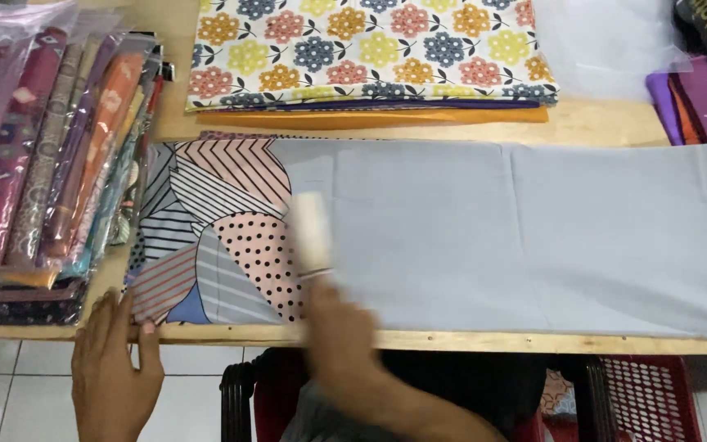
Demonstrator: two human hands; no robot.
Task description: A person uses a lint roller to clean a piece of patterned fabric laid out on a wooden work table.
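The scene is bright and evenly lit, with soft light that seems to come from above. Shadows are weak; a darker zone lies under the table (419,339) edge near the bottom. The right hand (341,340) and the pale tool (311,233) it holds are smeared by motion blur, so their outlines are not clear. The left hand (114,368) is sharp. The plastic packs (51,147) at left show pale glare. The grey cloth (525,229) looks flat, with slight softness overall.
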